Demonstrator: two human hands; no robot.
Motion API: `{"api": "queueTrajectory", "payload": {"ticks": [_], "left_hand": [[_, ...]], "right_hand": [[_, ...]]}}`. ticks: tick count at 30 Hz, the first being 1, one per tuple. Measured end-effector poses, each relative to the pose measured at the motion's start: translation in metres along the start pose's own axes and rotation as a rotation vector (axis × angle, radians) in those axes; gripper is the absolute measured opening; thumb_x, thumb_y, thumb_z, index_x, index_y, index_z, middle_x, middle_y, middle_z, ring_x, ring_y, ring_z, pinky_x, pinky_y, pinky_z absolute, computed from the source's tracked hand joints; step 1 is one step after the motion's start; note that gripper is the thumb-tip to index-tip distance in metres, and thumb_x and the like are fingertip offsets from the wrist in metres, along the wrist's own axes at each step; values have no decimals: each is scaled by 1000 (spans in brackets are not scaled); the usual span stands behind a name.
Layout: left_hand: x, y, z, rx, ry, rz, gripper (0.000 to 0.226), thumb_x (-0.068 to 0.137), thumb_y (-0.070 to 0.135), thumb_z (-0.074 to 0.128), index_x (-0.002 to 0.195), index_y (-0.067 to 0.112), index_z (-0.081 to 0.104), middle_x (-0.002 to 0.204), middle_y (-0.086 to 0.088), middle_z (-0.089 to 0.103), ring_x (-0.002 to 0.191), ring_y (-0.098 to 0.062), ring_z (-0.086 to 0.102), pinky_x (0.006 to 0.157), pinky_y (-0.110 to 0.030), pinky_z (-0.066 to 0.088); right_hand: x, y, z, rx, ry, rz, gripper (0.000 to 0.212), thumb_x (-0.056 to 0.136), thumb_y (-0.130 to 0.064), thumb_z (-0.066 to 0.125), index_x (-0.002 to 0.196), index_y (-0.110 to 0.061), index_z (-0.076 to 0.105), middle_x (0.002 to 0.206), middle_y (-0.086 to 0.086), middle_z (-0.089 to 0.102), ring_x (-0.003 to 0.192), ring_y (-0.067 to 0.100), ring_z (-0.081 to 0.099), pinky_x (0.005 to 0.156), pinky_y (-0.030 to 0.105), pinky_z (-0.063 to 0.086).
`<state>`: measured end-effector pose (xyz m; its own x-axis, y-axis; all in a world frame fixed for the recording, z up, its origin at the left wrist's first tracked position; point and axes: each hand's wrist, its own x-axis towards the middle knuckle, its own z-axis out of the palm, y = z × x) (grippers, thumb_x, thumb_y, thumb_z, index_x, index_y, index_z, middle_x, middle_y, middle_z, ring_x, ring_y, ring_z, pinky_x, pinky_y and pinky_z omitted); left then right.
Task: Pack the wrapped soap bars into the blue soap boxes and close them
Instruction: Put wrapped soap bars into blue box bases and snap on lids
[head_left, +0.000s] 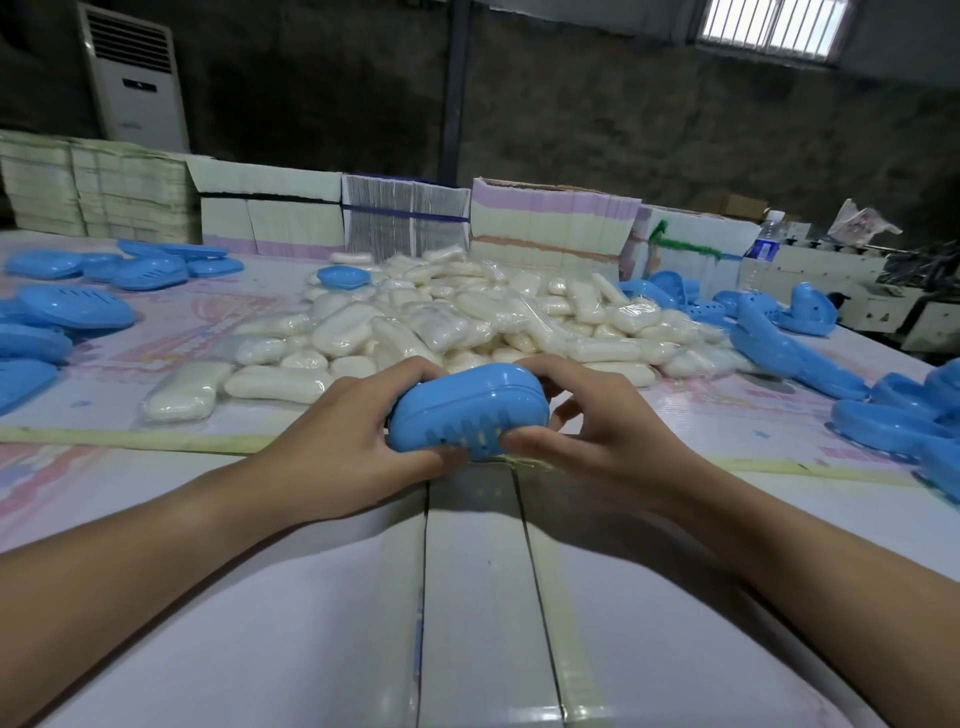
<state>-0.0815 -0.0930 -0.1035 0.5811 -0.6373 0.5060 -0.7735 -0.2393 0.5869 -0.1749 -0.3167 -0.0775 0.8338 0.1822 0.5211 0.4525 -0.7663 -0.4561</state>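
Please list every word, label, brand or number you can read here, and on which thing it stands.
None can be read.
Air conditioner: dark badge, too blurred.
Water bottle: blue label, too small.
Table covering: pink printing, too faint.
Soap box in both hands: no text visible.

Dim room; daylight from window (772, 23); wide-angle bending at edges; slight softness.

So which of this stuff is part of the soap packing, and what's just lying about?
Job: box held in left hand and right hand; soap pile; open boxes.
Lying about: bottle; air conditioner; card stacks.
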Motion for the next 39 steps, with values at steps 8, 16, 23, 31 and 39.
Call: {"api": "queueTrajectory", "payload": {"ticks": [8,16,23,31,39], "left_hand": [[1,-2,0,-13,-27,1,50,66,52,75,110,37,57,93,13,69,84,-10,65,67,-29,52],[3,-6,-3,-216,-97,-28,40,71,40,81,105,39,60,93,12,68,78,-10,65,65,-32,55],[4,-8,-1,-298,-189,-24,47,76,38,79,118,42,57,105,10,68,90,-10,67,71,-21,54],[3,-5,0,-192,-123,-44,53,70,60,73,118,50,53,106,16,67,91,-11,68,73,-37,61],[3,-3,1,-20,24,32,37,78,49,79,108,44,59,99,20,66,94,-5,62,70,-18,49]], "right_hand": [[-1,-10,1,-136,37,-102,47,77,-40,71,111,-8,64,93,-1,67,79,16,59,68,38,49],[1,-12,1,117,6,42,41,77,-29,79,113,-21,62,100,1,67,89,21,61,73,37,53],[-1,-14,3,241,-3,12,33,80,-27,70,110,-18,62,100,-6,67,92,11,63,71,28,55],[-1,-12,3,194,58,-6,28,83,-30,67,110,-21,60,99,-4,66,87,21,61,67,33,54],[2,-3,1,384,34,102,34,78,-39,70,108,-27,60,102,-10,61,92,23,57,70,40,51]]}}
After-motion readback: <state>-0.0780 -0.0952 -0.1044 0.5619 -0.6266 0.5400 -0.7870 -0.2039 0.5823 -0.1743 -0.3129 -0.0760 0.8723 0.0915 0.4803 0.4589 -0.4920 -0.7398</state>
